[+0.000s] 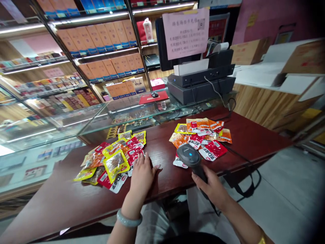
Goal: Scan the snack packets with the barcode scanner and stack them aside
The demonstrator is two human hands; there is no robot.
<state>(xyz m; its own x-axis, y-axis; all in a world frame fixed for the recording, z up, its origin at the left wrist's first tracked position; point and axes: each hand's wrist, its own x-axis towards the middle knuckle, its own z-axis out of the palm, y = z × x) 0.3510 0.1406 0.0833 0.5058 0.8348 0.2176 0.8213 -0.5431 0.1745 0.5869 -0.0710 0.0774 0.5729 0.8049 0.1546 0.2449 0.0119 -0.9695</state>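
My right hand point(212, 188) is closed round the handle of a dark grey barcode scanner point(190, 156), whose head with a blue light points at the right pile of snack packets point(203, 137). My left hand point(142, 174) lies flat on the dark red counter point(165, 169), fingers stretched out, touching the edge of the left pile of snack packets point(114, 159). Both piles are red, yellow and orange packets lying loose. A green bangle sits on my left wrist.
A cash register with receipt printer point(203, 81) stands at the back, its cable running across the counter. A glass display case point(76, 125) lies to the left, shelves of boxed goods point(101, 44) behind. Cardboard boxes point(299, 57) sit on a wooden counter at the right.
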